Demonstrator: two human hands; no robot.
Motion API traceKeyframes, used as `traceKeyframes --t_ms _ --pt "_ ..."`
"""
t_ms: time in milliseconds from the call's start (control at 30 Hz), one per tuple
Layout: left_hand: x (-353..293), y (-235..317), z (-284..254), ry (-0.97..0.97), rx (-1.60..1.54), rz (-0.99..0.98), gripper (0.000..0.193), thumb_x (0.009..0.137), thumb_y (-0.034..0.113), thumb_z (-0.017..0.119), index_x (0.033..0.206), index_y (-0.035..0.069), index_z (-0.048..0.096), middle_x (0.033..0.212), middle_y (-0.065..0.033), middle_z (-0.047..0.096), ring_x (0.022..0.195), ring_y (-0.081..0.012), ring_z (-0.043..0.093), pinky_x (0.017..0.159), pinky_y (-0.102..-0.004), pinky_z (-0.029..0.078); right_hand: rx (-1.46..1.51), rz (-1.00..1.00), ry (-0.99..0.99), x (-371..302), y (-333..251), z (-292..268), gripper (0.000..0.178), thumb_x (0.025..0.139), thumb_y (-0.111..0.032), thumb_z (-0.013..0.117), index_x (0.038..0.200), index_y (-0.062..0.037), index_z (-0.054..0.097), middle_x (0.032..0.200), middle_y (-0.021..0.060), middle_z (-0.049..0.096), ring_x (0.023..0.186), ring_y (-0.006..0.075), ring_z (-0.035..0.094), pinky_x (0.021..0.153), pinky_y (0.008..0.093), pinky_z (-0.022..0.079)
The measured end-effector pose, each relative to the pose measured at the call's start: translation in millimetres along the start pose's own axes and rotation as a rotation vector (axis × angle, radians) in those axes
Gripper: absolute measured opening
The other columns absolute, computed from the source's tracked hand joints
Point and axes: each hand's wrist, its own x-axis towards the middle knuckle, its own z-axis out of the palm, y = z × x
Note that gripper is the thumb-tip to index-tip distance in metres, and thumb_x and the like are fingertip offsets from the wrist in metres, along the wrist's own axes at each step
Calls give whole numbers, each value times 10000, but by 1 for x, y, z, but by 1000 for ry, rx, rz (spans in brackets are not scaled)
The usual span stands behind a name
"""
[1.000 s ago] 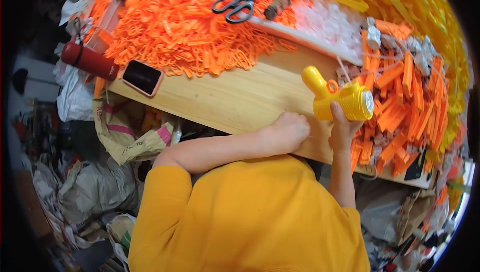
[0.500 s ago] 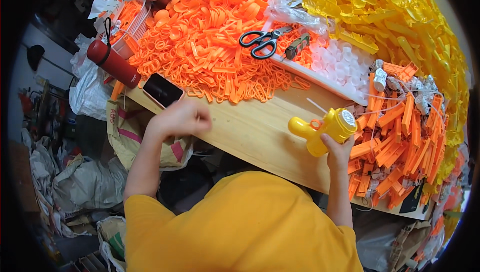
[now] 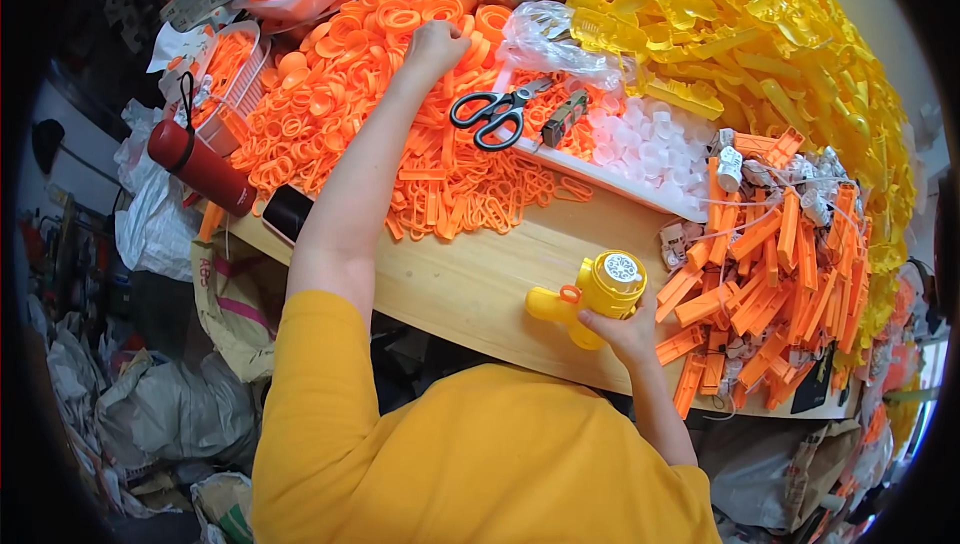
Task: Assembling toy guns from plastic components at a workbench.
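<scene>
My right hand (image 3: 630, 334) is wrapped round a yellow plastic toy gun (image 3: 590, 304) above the front of the table. The gun has a round end with a white patterned disc facing up, a small orange trigger and a stubby handle pointing left. My left arm stretches far across the table. The left hand (image 3: 437, 47) is at the upper part of a heap of orange plastic rings and caps (image 3: 400, 22), fingers bent down and drawn together among them. Whatever lies between those fingertips is hidden.
Black-handled scissors (image 3: 495, 116) rest by a white tray (image 3: 610, 180) of whitish caps. Orange strips with wired parts (image 3: 780, 264) pile at right, yellow shells (image 3: 800, 34) behind. A red flask (image 3: 205, 169) and a phone (image 3: 287, 212) are at left.
My left hand has moved from near the phone up and away into the orange ring heap. The right hand keeps holding the toy gun, whose disc end now faces more upward.
</scene>
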Motion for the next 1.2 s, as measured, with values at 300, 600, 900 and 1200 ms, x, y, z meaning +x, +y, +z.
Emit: traceKeyframes --t_ms 300,600,900,1200 --pt "-49 10 -35 40 -522 57 238 827 218 699 918 0 674 816 -78 666 679 -145 634 656 -291 519 10 3 34 -6 10 -6 657 637 -18 815 1209 -15 493 1081 92 638 974 201 643 867 359 528" --pt "-226 44 -63 -887 -1025 -307 335 858 48 631 1178 -23 563 876 -53 633 686 -126 626 601 -274 541 -23 -11 62 6 17 -36 586 752 -133 773 1238 4 478 1084 130 644 945 234 664 830 350 547" --pt "-292 58 -29 -647 -253 124 516 743 163 736 1208 17 567 1139 -157 548 988 -290 568 840 -388 475 -54 137 -25 8 -17 -36 626 715 -207 811 1238 -14 526 1077 67 647 957 141 623 857 303 504" --pt "-281 61 -13 -590 -75 645 612 716 130 757 1292 140 552 1231 -75 548 1183 -256 476 980 -390 385 -236 213 -115 6 -22 -35 641 677 -259 830 1208 -15 567 1061 67 656 948 151 634 858 309 504"
